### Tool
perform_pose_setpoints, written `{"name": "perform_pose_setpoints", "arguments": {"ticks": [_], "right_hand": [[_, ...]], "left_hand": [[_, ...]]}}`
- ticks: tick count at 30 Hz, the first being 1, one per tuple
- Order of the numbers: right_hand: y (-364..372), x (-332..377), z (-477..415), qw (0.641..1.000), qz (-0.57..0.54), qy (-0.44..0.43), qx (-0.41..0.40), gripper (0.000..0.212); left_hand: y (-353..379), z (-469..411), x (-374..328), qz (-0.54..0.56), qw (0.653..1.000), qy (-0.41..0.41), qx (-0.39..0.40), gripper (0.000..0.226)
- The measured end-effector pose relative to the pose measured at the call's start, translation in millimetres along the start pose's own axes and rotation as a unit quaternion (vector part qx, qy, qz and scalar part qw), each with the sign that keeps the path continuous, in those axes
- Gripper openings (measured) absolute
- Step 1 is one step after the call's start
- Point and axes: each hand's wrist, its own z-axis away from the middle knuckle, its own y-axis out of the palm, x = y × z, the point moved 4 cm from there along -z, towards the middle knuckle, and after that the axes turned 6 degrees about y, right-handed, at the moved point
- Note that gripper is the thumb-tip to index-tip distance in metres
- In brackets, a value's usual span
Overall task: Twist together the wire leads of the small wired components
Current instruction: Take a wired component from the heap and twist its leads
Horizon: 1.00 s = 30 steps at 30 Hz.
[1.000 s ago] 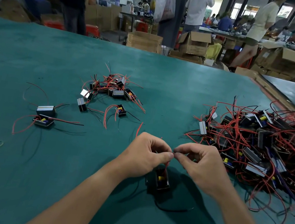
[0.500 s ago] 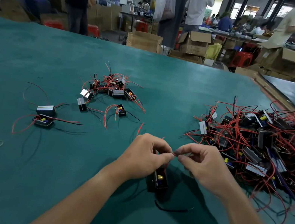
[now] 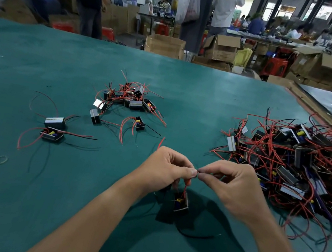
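Note:
My left hand point(image 3: 167, 169) and my right hand point(image 3: 236, 186) meet fingertip to fingertip above the green table point(image 3: 190, 81), each pinching the ends of thin red wire leads point(image 3: 188, 182). The leads run down to a small black boxed component point(image 3: 181, 201) with a yellow part inside, which hangs just under my left hand. A black lead point(image 3: 194, 235) from it curls on the table below. The joint itself is hidden between my fingertips.
A big tangle of components with red and black wires point(image 3: 300, 163) lies at the right. A smaller cluster point(image 3: 129, 100) sits ahead to the left, two more components point(image 3: 53, 128) farther left, and a rubber band point(image 3: 1, 159) near them. People and cardboard boxes stand beyond the table.
Both hands stay pinched together on the leads with small finger shifts. The hanging component has swung slightly beneath my left hand.

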Motion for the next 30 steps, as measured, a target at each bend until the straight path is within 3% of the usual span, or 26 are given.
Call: {"name": "perform_pose_setpoints", "arguments": {"ticks": [5,11,15,22,30], "right_hand": [[2.7,-1.7,0.9,1.000,0.005,0.012,0.010,0.012],[4.1,-9.5,-0.8,0.995,-0.066,0.067,0.035,0.019],[9.4,-8.4,-0.9,0.994,-0.085,0.067,-0.018,0.016],[14.6,-1.6,4.3,0.987,0.071,-0.033,-0.140,0.008],[15.2,3.9,5.7,0.983,0.128,-0.103,-0.085,0.005]], "left_hand": [[0.8,0.6,2.5,-0.009,1.000,0.004,0.004,0.021],[-0.4,0.4,3.1,0.020,0.999,-0.005,0.030,0.018],[-4.7,-0.5,4.6,0.045,0.998,-0.015,0.030,0.017],[-4.8,-3.6,7.0,0.067,0.998,-0.009,-0.013,0.017],[-5.6,-3.9,8.2,0.061,0.998,-0.009,-0.012,0.019]]}}
